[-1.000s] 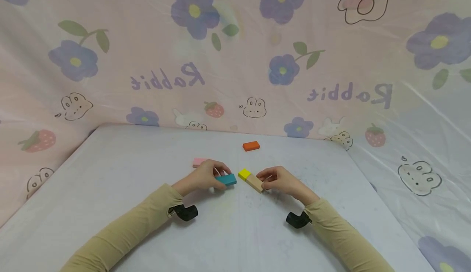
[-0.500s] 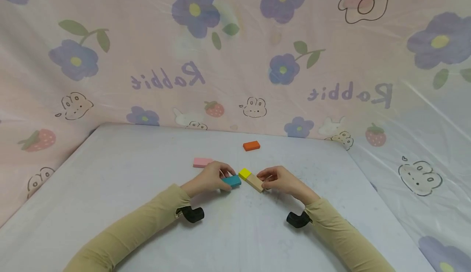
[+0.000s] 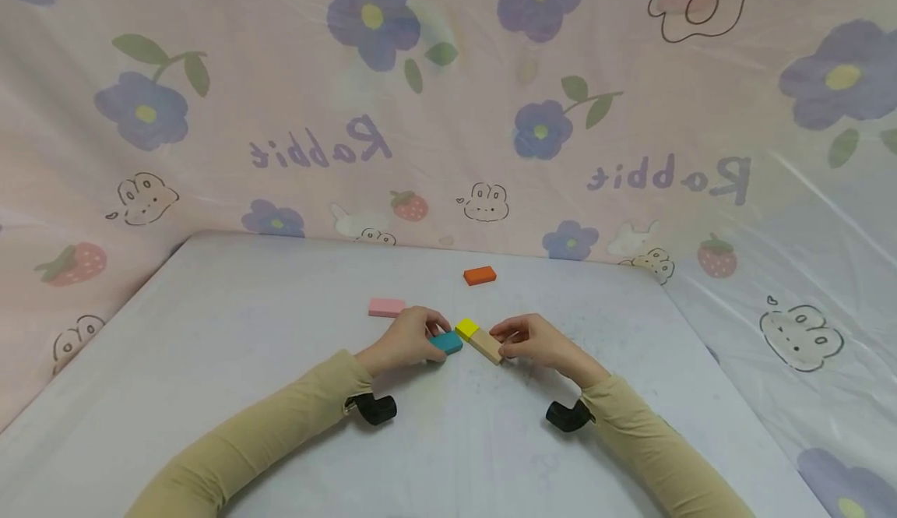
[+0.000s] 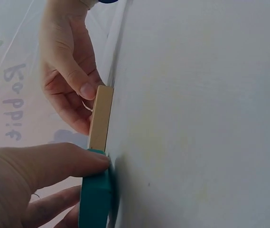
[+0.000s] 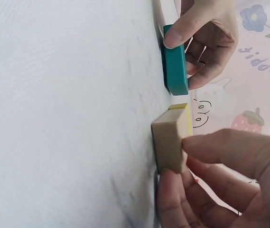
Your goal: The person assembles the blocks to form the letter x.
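Observation:
My left hand (image 3: 412,337) pinches a teal rectangular block (image 3: 447,343) between thumb and fingers, low over the white table. The block's right end points at a yellow block (image 3: 466,329), with a narrow gap between them in the right wrist view. A bare-wood block (image 3: 486,347) adjoins the yellow one end to end, the pair lying slantwise on the table. At the near end of the wooden block (image 5: 167,147), my right hand (image 3: 536,343) holds it with thumb and fingertips. Most of the yellow block is hidden behind the wooden one in the right wrist view.
A pink block (image 3: 386,308) lies just behind the left hand. Farther back is an orange block (image 3: 480,276). The white table (image 3: 280,284) ends at a printed curtain (image 3: 434,152) at the back and sides. Black wrist mounts (image 3: 376,409) hang below both cuffs.
My left hand has slid right with the teal block, bringing it close to the yellow block and uncovering more of the pink one. The right hand and wooden block stay in place.

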{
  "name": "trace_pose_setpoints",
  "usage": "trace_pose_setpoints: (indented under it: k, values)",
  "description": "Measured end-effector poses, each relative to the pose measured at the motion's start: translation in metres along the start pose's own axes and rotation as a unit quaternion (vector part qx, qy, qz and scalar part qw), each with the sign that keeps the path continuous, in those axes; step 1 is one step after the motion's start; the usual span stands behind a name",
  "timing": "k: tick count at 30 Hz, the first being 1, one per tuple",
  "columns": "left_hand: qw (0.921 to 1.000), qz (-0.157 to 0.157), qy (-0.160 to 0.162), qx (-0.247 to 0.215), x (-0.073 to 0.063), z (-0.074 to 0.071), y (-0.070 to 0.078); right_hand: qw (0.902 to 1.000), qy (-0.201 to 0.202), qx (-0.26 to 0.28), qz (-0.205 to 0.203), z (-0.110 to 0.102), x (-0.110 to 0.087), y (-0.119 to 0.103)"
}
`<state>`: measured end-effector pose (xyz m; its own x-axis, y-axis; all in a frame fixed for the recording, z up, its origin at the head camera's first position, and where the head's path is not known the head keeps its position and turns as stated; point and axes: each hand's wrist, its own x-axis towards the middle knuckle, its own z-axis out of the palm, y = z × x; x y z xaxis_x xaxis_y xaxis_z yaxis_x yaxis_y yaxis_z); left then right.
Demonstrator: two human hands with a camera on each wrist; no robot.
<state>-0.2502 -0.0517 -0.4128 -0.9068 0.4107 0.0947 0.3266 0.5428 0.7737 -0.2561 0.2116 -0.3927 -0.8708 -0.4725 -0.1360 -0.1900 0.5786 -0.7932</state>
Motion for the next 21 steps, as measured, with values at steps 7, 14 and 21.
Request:
trace_pose_setpoints:
  k: [7,14,21]
  values:
    - [0.9999,-0.005,0.004,0.012,-0.001,0.0,0.003,1.0,-0.003,0.005,0.001,0.0,0.0,-0.001]
    - [0.9997,-0.001,-0.025,-0.01,-0.003,-0.009,0.0,1.0,-0.003,0.008,0.004,0.0,0.0,-0.002]
    - [0.9976,0.011,-0.058,-0.037,-0.004,-0.017,-0.002,0.9999,-0.007,0.012,0.0,0.0,-0.002,-0.001]
